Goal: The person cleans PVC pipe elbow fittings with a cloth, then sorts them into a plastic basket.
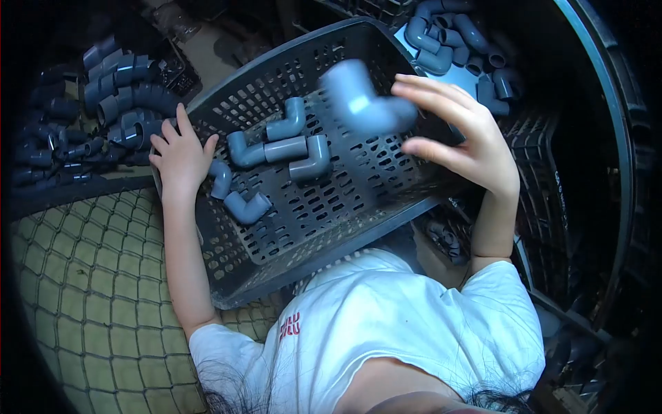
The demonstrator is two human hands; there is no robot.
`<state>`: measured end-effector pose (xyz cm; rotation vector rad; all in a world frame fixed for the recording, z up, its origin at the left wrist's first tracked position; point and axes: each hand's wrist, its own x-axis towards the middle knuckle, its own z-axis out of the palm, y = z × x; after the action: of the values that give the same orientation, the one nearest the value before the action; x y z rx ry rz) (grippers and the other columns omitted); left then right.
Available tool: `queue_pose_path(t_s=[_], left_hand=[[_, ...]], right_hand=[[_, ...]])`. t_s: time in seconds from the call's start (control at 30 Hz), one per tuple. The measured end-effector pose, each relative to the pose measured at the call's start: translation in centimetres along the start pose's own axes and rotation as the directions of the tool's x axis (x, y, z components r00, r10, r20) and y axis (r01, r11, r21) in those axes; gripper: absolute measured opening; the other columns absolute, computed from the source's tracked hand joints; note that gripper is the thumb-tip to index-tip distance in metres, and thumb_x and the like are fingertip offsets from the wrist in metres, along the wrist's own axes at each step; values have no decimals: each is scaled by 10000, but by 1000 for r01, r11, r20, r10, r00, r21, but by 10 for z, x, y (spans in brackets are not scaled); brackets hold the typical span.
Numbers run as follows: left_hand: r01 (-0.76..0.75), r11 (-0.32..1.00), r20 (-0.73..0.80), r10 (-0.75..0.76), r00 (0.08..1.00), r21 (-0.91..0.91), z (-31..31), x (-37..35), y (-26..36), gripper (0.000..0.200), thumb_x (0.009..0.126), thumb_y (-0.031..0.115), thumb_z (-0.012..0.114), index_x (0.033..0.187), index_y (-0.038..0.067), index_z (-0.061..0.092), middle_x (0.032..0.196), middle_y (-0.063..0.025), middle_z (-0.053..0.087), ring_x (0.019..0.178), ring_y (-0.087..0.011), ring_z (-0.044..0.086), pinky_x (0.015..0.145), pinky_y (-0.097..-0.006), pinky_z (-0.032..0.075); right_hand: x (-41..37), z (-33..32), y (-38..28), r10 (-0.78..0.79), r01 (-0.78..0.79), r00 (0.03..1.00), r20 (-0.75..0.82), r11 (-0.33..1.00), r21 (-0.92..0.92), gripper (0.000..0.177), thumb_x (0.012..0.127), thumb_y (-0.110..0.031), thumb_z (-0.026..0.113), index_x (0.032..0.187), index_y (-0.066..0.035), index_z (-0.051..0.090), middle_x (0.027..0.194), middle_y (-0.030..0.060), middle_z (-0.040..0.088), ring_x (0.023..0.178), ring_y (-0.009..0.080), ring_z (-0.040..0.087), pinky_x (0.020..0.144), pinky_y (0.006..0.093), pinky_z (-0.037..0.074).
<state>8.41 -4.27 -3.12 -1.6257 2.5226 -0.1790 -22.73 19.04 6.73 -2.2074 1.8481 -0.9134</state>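
A black perforated plastic basket (pixel 324 252) sits tilted before my body. My left hand (pixel 183 155) is on its left rim, fingers spread over the edge and thumb toward the inside. Over the right part of the basket, a grey pipe elbow (pixel 362 100) hangs in the air, smeared by motion. Close beside its right end is my right hand (pixel 462 127), thumb and fingers apart; it does not appear to grip the elbow. On the basket floor lie several grey pipe elbows, among them one near the back (pixel 287 119) and one near the front left (pixel 248 207).
Many grey pipe fittings (pixel 124 90) are heaped at the left. More grey elbows (pixel 441 41) lie on a pale surface at the upper right. Dark crates (pixel 545 193) stand at the right. Netting (pixel 89 290) covers a greenish surface at the lower left.
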Motion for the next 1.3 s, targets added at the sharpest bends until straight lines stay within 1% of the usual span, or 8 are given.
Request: queue_pose_path(t_s=[0.07,0.1,0.2,0.27,0.37,0.77,0.87,1.3], left_hand=[[7,1000,17,-7,1000,-17,0,0,-1,874,867,448,651,1525,122,179,1446,-266,327,1276,-541,338,992,-687,319],[9,1000,14,-9,1000,-20,-1,-1,-1,878,866,448,654,1525,119,175,1444,-264,328,1278,-540,338,993,-684,323],[13,1000,16,-13,1000,-9,0,-2,-1,881,865,446,656,1525,119,173,1441,-264,328,1279,-541,335,993,-683,324],[19,1000,13,-19,1000,-8,-1,-1,0,883,864,445,657,1525,120,171,1437,-267,328,1284,-545,329,990,-687,324],[19,1000,25,-18,1000,-14,-2,-2,0,884,864,448,656,1525,118,170,1442,-271,323,1288,-548,324,989,-693,321],[17,999,45,-15,999,-29,-3,0,2,888,865,457,653,1527,125,163,1447,-277,312,1310,-565,292,1004,-706,300],[10,999,39,-9,999,-34,-3,0,1,890,864,457,654,1528,124,162,1443,-277,314,1302,-563,301,1001,-704,304],[9,999,20,-10,1000,49,0,-2,-1,900,874,483,629,1534,128,130,1436,-272,326,1255,-515,377,977,-662,359]], right_hand=[[2,-5,30,-48,50,995,-90,998,23,344,848,-213,720,1160,-75,679,1205,111,652,1012,191,624,871,286,486],[-4,5,53,198,-114,935,-295,954,278,277,886,-209,679,1118,-57,696,1137,92,679,949,154,626,854,271,481],[-18,24,130,434,-483,706,-560,873,66,250,894,-193,654,1090,-42,689,1058,111,699,869,169,641,795,270,489],[-36,41,179,284,-416,844,-455,882,-222,394,799,-209,715,1170,-93,651,1197,122,650,1000,324,630,881,364,501],[-48,63,197,335,-412,911,-242,784,-464,574,776,-229,721,1315,-144,545,1354,72,545,1135,307,568,915,389,495],[-60,66,144,415,-533,829,-374,789,-306,477,808,-253,700,1249,-125,569,1203,60,601,1027,293,629,814,380,520],[-61,61,151,485,-567,819,-307,767,-301,468,806,-254,702,1236,-118,576,1188,65,612,1038,297,623,817,380,518],[-34,82,155,541,-561,813,-215,629,-538,563,856,-245,604,1397,-278,451,1106,126,549,911,327,659,721,435,544]])
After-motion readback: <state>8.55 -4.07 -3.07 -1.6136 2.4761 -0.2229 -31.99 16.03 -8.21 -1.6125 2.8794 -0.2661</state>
